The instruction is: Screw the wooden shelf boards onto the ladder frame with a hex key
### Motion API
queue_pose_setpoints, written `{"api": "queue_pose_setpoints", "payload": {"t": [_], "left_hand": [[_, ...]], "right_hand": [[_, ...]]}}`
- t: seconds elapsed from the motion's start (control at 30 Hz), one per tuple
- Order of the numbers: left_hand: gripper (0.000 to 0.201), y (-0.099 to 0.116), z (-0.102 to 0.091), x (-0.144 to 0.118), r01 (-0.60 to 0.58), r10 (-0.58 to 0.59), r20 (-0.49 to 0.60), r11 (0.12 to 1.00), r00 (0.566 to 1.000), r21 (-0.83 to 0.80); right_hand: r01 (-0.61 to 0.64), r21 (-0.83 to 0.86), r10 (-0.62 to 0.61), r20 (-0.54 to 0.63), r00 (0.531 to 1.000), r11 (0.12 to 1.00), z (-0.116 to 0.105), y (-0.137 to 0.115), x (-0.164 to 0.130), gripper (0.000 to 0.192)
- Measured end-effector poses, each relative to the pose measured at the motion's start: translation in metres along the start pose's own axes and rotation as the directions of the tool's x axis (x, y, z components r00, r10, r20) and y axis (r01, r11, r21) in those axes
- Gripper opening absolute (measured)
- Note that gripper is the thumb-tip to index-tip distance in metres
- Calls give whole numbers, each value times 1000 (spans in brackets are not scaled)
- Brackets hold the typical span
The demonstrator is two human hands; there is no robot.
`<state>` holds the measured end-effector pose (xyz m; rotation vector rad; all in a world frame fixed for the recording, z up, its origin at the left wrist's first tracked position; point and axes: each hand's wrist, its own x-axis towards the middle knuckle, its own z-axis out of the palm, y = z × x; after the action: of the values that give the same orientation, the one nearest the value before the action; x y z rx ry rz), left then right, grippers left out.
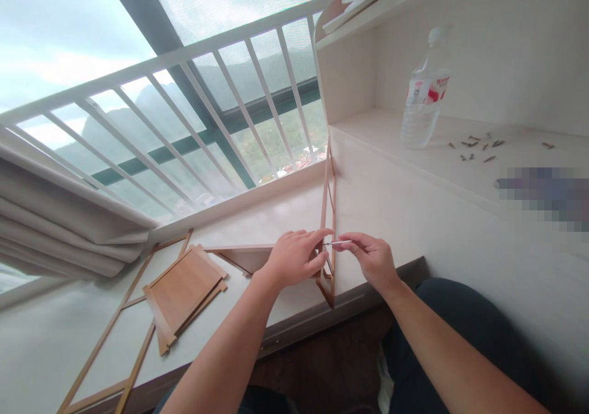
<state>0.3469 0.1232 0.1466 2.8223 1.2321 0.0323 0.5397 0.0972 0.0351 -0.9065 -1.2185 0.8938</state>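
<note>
left hand (pixel 294 257): fingers grip upright wooden frame (pixel 327 218) (steadying it) | right hand (pixel 370 257): fingers pinch thin metal pin (pixel 338 243) against the frame

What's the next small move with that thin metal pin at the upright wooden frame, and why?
Probably ease the pin leftward into the upright frame. The right hand pinches it level, tip pointing at the frame's edge, while the left hand grips the frame there, steadying it on the ledge. Whether the tip already touches the wood is unclear.

Left hand (pixel 297 257) curled, fingers extended rightward; right hand (pixel 370 259) pinched, fingertips nearly meeting; forearms converging.
</note>
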Motion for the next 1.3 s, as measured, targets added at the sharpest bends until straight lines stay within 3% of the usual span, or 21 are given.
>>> {"api": "queue_pose_setpoints", "payload": {"t": [0.2, 0.5, 0.63, 0.97, 1.3], "left_hand": [[49, 0, 0, 1, 3, -3, 8, 1000, 1000, 14], [47, 1, -1, 1, 1, -1, 6, 1000, 1000, 19], [47, 0, 0, 2, -9, 9, -3, 1000, 1000, 20], [47, 1, 0, 1, -1, 1, -7, 1000, 1000, 17], [45, -1, 1, 1, -14, 14, -20, 1000, 1000, 17]], "right_hand": [[-3, -36, 5, 46, 999, 999, 6, -3, -2, 38], [-50, 161, 52, -10, 999, 986, 12, 0, -7, 28], [-87, 230, 78, 49, 996, 969, 9, 0, -9, 20], [-145, 322, 102, 146, 984, 935, 3, 2, -10, 23], [-119, 207, 115, 32, 993, 971, 1, -2, -10, 22]]}}
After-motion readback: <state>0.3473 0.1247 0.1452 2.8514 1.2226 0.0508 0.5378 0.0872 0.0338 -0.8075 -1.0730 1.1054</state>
